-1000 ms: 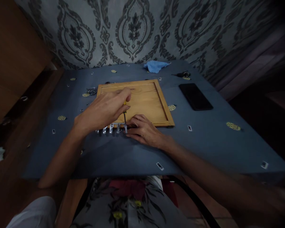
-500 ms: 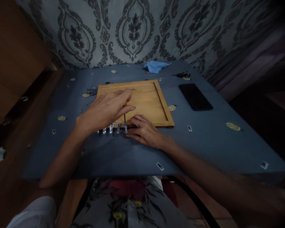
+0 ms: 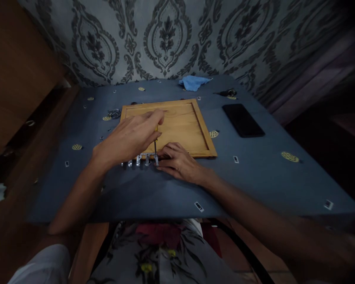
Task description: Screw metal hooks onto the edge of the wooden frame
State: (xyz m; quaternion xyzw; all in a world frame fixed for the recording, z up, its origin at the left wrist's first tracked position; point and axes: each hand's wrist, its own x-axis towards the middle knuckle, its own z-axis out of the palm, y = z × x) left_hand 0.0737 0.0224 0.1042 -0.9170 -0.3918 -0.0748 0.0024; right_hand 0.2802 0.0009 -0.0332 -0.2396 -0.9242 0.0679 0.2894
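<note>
A framed wooden panel (image 3: 180,126) lies on the blue-grey tablecloth. Along its near edge runs a metal strip with several silver hooks (image 3: 139,160). My left hand (image 3: 130,136) is closed round a screwdriver (image 3: 155,146), whose yellow handle is mostly hidden by the fingers. The shaft points down, its tip at the rightmost hook. My right hand (image 3: 179,161) rests at the panel's near edge, fingertips pressed together beside that hook and the screwdriver tip; what they pinch is too small to make out.
A black phone (image 3: 243,120) lies right of the panel. Behind it are a dark cable-like object (image 3: 227,93) and a blue cloth (image 3: 193,83). Small metal pieces (image 3: 114,114) sit left of the panel. A patterned wall (image 3: 168,39) stands behind the table.
My left thumb has drawn in closer to the screwdriver, and the left hand has turned slightly. My right hand has stayed in place.
</note>
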